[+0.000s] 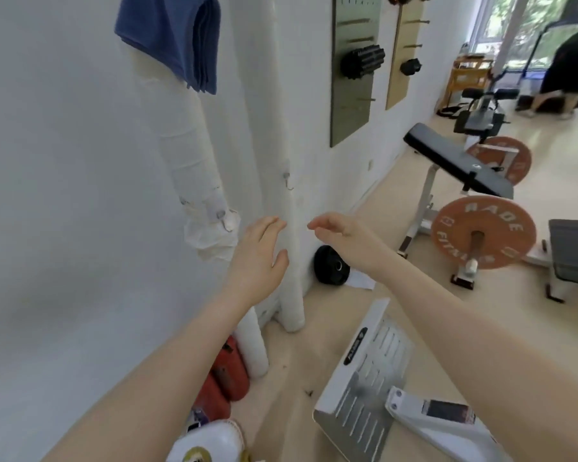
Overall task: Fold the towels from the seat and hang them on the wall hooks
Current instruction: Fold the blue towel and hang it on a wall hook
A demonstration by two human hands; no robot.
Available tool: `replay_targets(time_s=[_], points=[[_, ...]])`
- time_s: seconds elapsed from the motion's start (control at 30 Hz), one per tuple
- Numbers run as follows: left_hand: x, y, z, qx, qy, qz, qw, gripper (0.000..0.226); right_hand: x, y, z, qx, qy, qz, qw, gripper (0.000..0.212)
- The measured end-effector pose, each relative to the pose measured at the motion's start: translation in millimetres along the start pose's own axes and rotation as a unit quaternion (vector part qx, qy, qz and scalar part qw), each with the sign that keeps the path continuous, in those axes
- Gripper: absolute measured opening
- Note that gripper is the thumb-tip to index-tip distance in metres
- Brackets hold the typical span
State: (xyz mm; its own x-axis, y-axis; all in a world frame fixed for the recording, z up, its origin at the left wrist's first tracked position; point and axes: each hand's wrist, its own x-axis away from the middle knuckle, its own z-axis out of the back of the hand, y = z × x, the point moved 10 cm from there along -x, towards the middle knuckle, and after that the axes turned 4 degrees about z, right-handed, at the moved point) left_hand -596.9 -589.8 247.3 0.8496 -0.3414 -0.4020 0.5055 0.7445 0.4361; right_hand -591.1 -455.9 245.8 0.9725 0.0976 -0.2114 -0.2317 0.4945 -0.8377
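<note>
A folded blue towel (177, 38) hangs high on the white wall at the upper left, draped over the top of a wrapped pipe. Two small metal hooks show lower down, one hook (288, 181) on a white pipe and another hook (225, 221) on the wrapped pipe. My left hand (259, 258) is raised with fingers straight, holding nothing, just right of the lower hook. My right hand (344, 238) reaches toward the wall with fingers relaxed and empty. Both hands are well below the towel.
White pipes (291, 261) run down the wall to the floor. A black weight plate (331, 265) leans at the wall base, red weights (227, 378) lie below my left arm. A metal footplate (364, 368), a bench (454, 161) and orange plates (483, 231) stand to the right.
</note>
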Motion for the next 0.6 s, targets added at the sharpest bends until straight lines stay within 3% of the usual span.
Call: replay_targets(time_s=[0.2,0.47,0.6], points=[[55,92,-117,0.098,-0.129,-0.037,0.986,0.039,118,90,52,0.057,0.001,-0.094,0.994,0.025],[150,285,-267,0.184,-0.306,-0.042,0.933,0.036,319,187,178,0.114,0.004,-0.201,0.973,0.027],[194,385,-324,0.207,-0.338,-0.051,0.917,0.033,420,228,254,0.128,0.009,-0.246,0.961,0.026]])
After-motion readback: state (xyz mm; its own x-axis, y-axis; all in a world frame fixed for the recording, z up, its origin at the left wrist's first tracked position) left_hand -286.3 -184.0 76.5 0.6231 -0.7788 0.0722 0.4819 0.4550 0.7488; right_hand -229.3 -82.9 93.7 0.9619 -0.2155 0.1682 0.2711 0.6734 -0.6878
